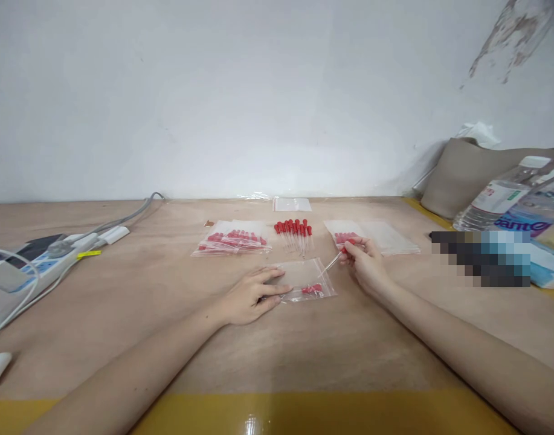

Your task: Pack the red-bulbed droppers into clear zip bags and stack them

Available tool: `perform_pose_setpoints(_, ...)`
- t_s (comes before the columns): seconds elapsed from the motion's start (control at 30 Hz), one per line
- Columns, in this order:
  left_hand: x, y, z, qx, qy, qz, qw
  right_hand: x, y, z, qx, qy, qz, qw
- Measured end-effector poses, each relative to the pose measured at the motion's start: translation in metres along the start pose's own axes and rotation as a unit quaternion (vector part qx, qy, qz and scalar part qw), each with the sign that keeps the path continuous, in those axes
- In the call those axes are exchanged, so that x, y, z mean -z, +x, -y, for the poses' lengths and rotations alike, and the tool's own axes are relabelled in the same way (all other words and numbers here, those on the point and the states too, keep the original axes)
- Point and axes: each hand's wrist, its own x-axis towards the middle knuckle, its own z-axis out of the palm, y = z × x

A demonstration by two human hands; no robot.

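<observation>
My left hand [254,296] lies on a clear zip bag [299,272], fingers stretched out and pressing its left part against the table. Inside that bag, near its right end, are red-bulbed droppers [312,289]; I cannot tell how many. Between thumb and fingers, my right hand [365,260] pinches the red bulb of a dropper [333,264]. Its thin clear tube slants down and left to the bag's right edge; whether the tip is inside is unclear. Beyond the bag lies a bunch of several loose droppers [297,229] with red bulbs pointing away from me.
Filled bags of red-bulbed droppers [234,238] overlap at the left. At the right, another filled bag [340,232] lies beside flat bags [392,237]. A small bag [292,204] is by the wall. A power strip [45,269] stands far left, bottles [498,193] far right.
</observation>
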Motion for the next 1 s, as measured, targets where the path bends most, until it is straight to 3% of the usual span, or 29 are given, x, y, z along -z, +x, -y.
perform_pose_setpoints(0.2,0.002,-0.001,-0.003,0.016,0.002,-0.004,1.0,-0.001,-0.016,0.001,-0.14,0.02,0.167,0.976)
perform_pose_setpoints(0.37,0.0,-0.001,-0.002,0.021,-0.013,-0.015,1.0,0.008,-0.01,0.004,-0.154,-0.093,0.304,0.936)
perform_pose_setpoints(0.47,-0.002,-0.001,-0.001,0.013,-0.019,-0.023,0.999,0.006,-0.009,0.003,-0.149,-0.155,0.325,0.921)
perform_pose_setpoints(0.67,-0.001,0.0,-0.001,0.014,-0.013,-0.018,1.0,-0.009,-0.022,0.002,-0.07,-0.255,0.3,0.916)
perform_pose_setpoints(0.83,-0.001,0.0,0.0,0.013,-0.01,-0.016,1.0,-0.007,-0.019,0.005,0.03,-0.307,0.414,0.857)
perform_pose_setpoints(0.93,-0.002,0.0,0.001,0.012,-0.002,-0.008,1.0,0.0,-0.013,0.005,0.008,-0.347,0.412,0.842)
perform_pose_setpoints(1.0,-0.002,0.0,0.001,0.013,0.004,-0.002,1.0,0.003,-0.008,0.006,-0.027,-0.371,0.357,0.857)
